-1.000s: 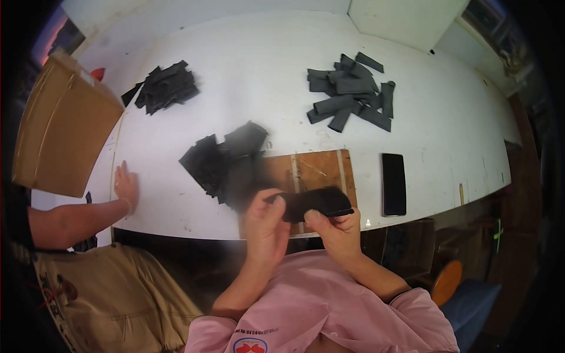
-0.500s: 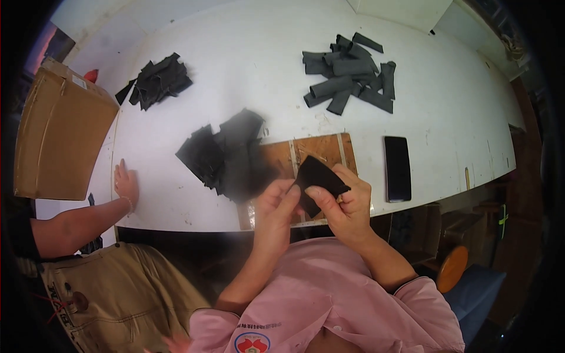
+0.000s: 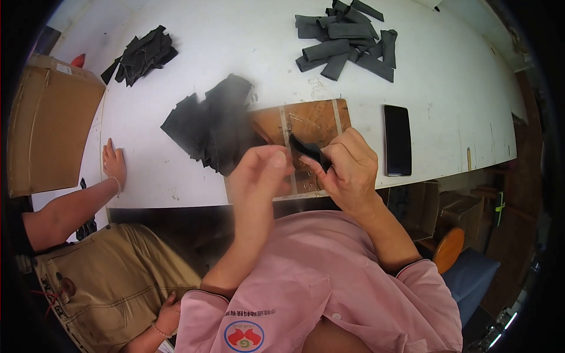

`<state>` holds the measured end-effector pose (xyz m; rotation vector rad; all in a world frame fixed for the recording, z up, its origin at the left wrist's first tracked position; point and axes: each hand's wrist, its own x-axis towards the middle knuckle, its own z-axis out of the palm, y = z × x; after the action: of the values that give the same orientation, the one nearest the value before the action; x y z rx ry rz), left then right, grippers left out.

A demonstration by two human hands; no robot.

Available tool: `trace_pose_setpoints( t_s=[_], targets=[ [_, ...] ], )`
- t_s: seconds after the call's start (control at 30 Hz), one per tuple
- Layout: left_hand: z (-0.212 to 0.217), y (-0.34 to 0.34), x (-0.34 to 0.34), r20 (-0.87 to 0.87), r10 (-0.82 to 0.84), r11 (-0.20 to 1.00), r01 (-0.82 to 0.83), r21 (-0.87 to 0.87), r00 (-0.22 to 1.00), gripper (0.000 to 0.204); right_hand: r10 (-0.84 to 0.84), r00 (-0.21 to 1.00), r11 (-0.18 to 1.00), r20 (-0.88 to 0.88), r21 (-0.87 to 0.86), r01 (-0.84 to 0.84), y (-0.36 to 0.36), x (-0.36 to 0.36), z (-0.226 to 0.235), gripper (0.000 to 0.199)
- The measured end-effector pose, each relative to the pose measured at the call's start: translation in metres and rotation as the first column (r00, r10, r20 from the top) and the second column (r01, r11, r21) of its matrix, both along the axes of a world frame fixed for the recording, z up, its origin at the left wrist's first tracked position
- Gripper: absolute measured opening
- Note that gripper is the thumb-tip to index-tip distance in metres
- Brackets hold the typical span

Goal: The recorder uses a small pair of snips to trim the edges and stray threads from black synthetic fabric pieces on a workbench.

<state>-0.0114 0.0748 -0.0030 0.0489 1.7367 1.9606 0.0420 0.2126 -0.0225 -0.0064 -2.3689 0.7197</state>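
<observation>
The right hand [image 3: 347,167] pinches a black fabric piece [image 3: 307,150] above the wooden board [image 3: 312,120]; the left hand [image 3: 259,176], loosely curled and holding nothing, could jog it loose.

The piece [image 3: 307,150] pinched in the right hand [image 3: 347,170] is black, matt and limp like cloth or thin foam; the blurred left hand [image 3: 259,176] hides part of it, so its weave cannot be told. Under the hands lies a brown wooden board [image 3: 312,120], dull and scuffed, crossed by pale strips. Just left of it a heap of flat black pieces [image 3: 206,126] looks soft and matt. The far rolled black pieces [image 3: 347,38] have the same dull finish. The table [image 3: 235,53] is white, smooth and faintly marked. To the right lies a glossy black phone [image 3: 397,140]. At far left stands a matt brown cardboard box [image 3: 47,123].
</observation>
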Motion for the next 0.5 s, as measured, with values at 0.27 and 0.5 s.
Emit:
trace_pose_setpoints(
  t_s=[0.27, 0.5],
  targets=[
    [0.005, -0.002, -0.002, 0.06, -0.092, 0.993, 0.088, 0.073, 0.994, 0.021, 0.023, 0.999, 0.991, -0.024, 0.136, -0.019, 0.005, 0.002, -0.004, 0.027],
    [-0.003, -0.002, -0.009, 0.097, -0.089, 0.993, 0.081, 0.085, 0.991, 0.01, 0.043, 0.989, 0.933, -0.141, 0.36, 0.011, 0.012, 0.0, -0.009, 0.019]
  ],
)
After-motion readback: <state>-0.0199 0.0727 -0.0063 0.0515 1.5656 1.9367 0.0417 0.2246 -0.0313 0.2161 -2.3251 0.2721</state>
